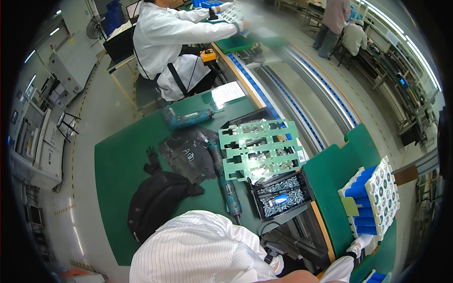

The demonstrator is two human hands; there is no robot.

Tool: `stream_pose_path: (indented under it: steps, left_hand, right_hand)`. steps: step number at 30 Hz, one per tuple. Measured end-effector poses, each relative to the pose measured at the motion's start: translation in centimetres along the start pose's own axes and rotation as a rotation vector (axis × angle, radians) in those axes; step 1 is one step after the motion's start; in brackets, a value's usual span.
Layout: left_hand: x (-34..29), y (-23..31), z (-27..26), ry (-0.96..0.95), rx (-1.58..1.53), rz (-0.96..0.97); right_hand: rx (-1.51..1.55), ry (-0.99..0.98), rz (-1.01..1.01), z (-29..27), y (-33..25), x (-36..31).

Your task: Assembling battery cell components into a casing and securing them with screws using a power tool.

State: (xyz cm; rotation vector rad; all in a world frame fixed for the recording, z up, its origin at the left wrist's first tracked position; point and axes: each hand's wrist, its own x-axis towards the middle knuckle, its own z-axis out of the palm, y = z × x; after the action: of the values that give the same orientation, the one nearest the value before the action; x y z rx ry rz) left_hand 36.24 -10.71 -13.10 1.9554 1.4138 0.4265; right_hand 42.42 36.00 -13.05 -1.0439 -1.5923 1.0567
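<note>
At the right, a battery pack of blue cylindrical cells between white perforated holders stands tilted on a green board. My right hand, in a white glove with a black wristband, grips its near lower edge; part of the fingers is hidden. My left hand shows only in part at the lower middle, below a black device at the wrist, and its fingers are out of sight. Beyond it, a black bin holds many small screws and a blue cell-like piece. A pale green slotted plate lies over another bin of metal parts.
Two teal power screwdrivers, a black bag and a dark sheet lie on the green table. A conveyor runs beyond. A person in white works at the far side.
</note>
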Motion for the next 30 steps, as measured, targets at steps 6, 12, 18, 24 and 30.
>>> stream_pose_path:
  steps: [6,12,18,24,30]
  left_hand:
    - [-0.3,-0.7,-0.1,0.022,-0.022,-0.050]
    - [0.4,-0.4,-0.5,0.042,-0.034,-0.042]
    - [-0.5,-1.4,-0.6,0.046,-0.045,-0.067]
    - [-0.4,-1.5,-1.1,0.039,-0.033,-0.075]
    - [-0.2,-1.3,-1.1,0.062,-0.046,-0.069]
  right_hand:
    - [0.076,0.117,0.138,3.9,-3.5,-2.9]
    - [-0.085,0.160,0.231,4.5,-7.8,-4.8]
    - [-0.412,0.108,0.147,4.5,-7.4,-5.1]
    - [-0.417,0.056,0.210,3.8,-7.1,-4.5]
    - [-0.418,0.101,0.117,4.4,-6.8,-4.2]
